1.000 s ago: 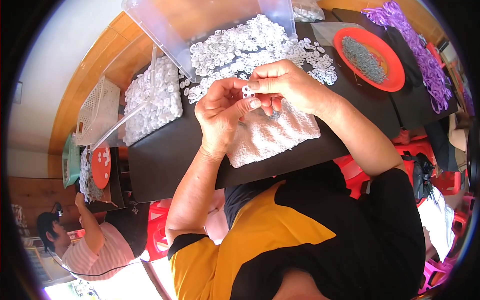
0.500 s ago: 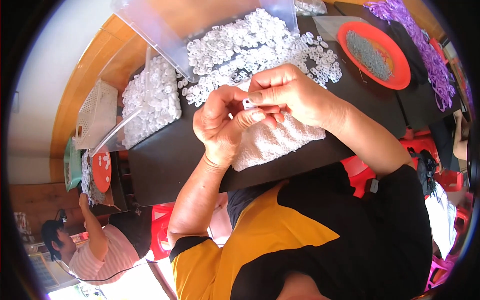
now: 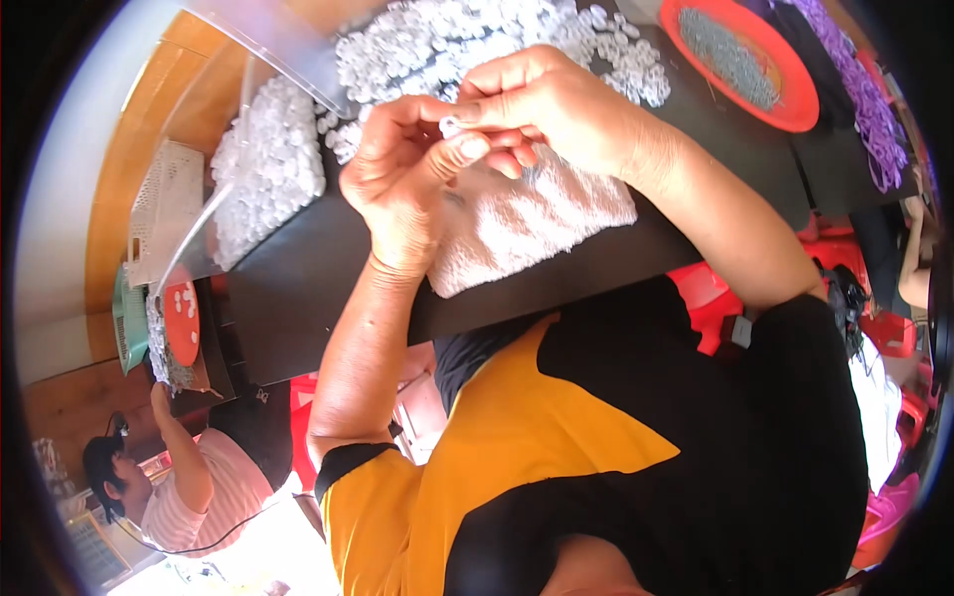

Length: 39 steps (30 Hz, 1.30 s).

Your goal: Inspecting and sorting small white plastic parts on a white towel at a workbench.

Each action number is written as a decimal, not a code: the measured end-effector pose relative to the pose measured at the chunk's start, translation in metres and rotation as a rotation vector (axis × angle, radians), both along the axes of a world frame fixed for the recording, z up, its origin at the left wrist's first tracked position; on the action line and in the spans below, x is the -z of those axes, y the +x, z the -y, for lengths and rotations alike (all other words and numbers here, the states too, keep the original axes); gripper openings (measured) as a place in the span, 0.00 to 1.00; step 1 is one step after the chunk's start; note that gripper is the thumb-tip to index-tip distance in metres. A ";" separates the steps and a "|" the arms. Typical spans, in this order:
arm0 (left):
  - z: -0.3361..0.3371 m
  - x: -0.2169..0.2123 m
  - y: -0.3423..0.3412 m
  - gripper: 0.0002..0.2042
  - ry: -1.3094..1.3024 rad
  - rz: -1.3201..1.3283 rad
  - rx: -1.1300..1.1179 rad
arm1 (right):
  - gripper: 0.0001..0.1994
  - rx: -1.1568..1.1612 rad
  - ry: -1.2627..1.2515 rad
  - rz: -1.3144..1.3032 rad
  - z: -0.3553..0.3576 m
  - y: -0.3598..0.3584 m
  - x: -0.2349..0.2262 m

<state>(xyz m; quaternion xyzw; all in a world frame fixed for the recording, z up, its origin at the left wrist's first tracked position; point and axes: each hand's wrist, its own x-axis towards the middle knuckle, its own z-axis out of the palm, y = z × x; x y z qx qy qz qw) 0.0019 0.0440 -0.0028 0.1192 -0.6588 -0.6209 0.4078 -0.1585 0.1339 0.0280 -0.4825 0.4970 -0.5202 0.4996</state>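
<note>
Pinching a small white piece (image 3: 449, 127) with left hand (image 3: 402, 184) and right hand (image 3: 566, 109), above a pale cloth (image 3: 537, 226) near the front edge of the worktop (image 3: 318, 288).

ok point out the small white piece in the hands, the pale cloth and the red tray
Small white piece (image 3: 450, 126), head view: its exposed part
Pale cloth (image 3: 532, 223), head view: middle of its bare surface
Red tray (image 3: 798, 112), head view: its lower right rim

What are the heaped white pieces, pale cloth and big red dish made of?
White pieces: probably moulded plastic, smooth, given their matching rounded shapes. Pale cloth: perhaps cotton terry, matte, from its nubbly surface. Big red dish: likely plastic, smooth, judging by its evenly coloured rim.
</note>
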 end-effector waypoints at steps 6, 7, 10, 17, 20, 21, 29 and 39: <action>-0.002 -0.003 0.001 0.16 -0.091 -0.043 -0.025 | 0.12 0.059 -0.056 -0.120 -0.006 -0.002 -0.012; -0.003 -0.005 0.001 0.16 -0.096 -0.048 -0.027 | 0.12 0.064 -0.042 -0.111 -0.005 -0.002 -0.012; -0.002 -0.007 0.001 0.14 -0.184 -0.006 -0.036 | 0.12 0.078 -0.044 -0.123 -0.005 -0.002 -0.015; -0.001 -0.007 -0.001 0.11 -0.241 -0.003 -0.047 | 0.11 0.080 -0.066 -0.084 -0.002 -0.004 -0.011; -0.001 -0.006 0.000 0.10 -0.322 0.081 -0.076 | 0.11 0.063 -0.054 -0.081 -0.004 -0.002 -0.011; -0.001 -0.007 0.002 0.10 -0.320 0.082 -0.082 | 0.11 0.057 -0.050 -0.068 -0.004 0.001 -0.011; -0.001 -0.018 0.006 0.11 -0.018 -0.016 -0.139 | 0.14 0.130 -0.083 0.026 0.002 0.009 -0.008; 0.047 -0.137 0.069 0.06 -0.365 -0.037 -0.681 | 0.11 0.449 -0.166 0.070 0.005 -0.028 -0.004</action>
